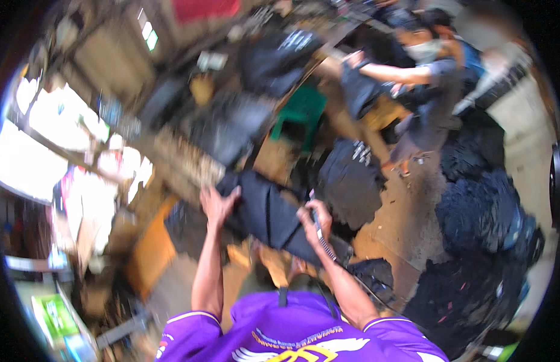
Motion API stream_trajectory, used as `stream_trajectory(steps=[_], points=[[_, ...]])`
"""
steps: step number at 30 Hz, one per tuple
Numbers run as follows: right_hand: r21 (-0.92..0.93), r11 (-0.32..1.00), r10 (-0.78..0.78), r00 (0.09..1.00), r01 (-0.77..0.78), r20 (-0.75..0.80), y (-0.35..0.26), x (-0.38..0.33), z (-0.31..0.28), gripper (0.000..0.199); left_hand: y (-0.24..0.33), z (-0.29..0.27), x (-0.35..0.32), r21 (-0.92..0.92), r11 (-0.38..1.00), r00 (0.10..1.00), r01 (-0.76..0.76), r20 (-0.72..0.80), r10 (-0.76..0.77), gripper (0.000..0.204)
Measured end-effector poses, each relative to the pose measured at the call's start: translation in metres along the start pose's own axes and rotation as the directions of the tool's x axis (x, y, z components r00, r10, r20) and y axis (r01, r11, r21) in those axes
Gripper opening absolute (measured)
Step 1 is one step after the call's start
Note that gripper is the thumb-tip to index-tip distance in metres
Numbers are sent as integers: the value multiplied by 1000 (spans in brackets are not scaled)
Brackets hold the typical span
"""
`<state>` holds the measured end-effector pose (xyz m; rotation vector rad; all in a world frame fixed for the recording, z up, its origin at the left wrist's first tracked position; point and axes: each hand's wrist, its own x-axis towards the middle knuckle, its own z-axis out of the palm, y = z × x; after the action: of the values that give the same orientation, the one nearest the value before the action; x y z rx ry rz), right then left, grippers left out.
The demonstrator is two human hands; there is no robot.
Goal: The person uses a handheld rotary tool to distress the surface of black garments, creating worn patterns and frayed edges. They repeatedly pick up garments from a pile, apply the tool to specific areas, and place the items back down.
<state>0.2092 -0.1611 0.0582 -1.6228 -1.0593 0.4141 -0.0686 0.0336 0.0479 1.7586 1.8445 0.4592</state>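
We hold our two bare hands over a long, dark blue-black cloth piece with darker lines across it point(256, 208), which lies slantwise nearer to us than the green plastic stool point(302, 111) and partly left of it. Our left hand point(218, 207) is at the cloth's left end, fingers spread and thumb reaching over the edge; whether that grip pinches the fabric we cannot tell. Our right hand point(316, 222), nearer to us than the stool and slightly right of it, has its grip closed around a slim, pen-shaped handheld tool with a dark coiled cord point(318, 224), held above the cloth's right part. Blur hides whether the tool's tip touches anything.

Just to the near right of the stool sits a rounded heap of black cloth with white marks point(349, 181). Well to its right, large mounds of crumpled dark fabric point(485, 211) lie along the pale wall point(527, 139). Beyond the stool to the right, a co-worker in a dark grey top point(440, 102) holds a hanging black cloth point(358, 90). Left of the stool we see a blurred, shiny grey-black bundle point(228, 127).
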Motion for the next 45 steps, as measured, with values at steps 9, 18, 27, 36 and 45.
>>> stream_trajectory(steps=[9,18,27,36,45], points=[[-118,993,-36,993,23,-113,7,-27,13,24,14,-19,-5,-395,916,953,-66,246,175,48],[-270,962,-4,983,-47,-185,49,-107,-138,16,96,34,-65,-292,948,631,128,762,149,52],[-480,783,13,781,-397,-625,60,-258,-315,17,156,202,-361,-474,868,565,-150,679,468,46],[-329,753,332,761,-570,-558,30,-348,-258,27,5,121,-334,-485,750,537,-450,524,661,41],[-330,832,344,881,-446,-324,-44,-322,-83,31,-192,-75,-201,-339,740,748,-581,135,649,9]])
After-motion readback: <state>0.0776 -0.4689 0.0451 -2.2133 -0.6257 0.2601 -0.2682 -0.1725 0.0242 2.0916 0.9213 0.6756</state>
